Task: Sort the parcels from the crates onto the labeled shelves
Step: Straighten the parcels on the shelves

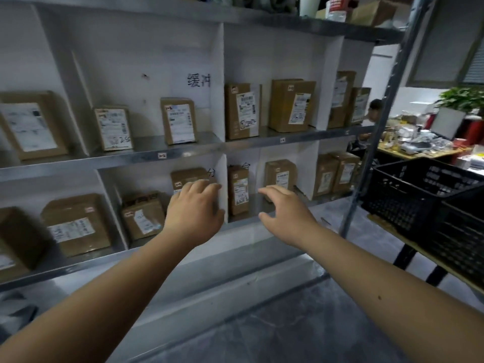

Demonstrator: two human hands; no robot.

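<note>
Fifteen brown parcels (241,111) stand before me on two shelves. Seven line the middle shelf (183,153): one at its left end, two left of centre, four toward its right end. Eight line the lower shelf (78,263): two at its left end, two more left of centre, four toward the right end. Two black crates (419,189) sit stacked off the shelves' right edge. My two hands, left hand (193,208) and right hand (285,210), reach in. Beyond: one monitor (446,123), one plant (463,98).
</note>
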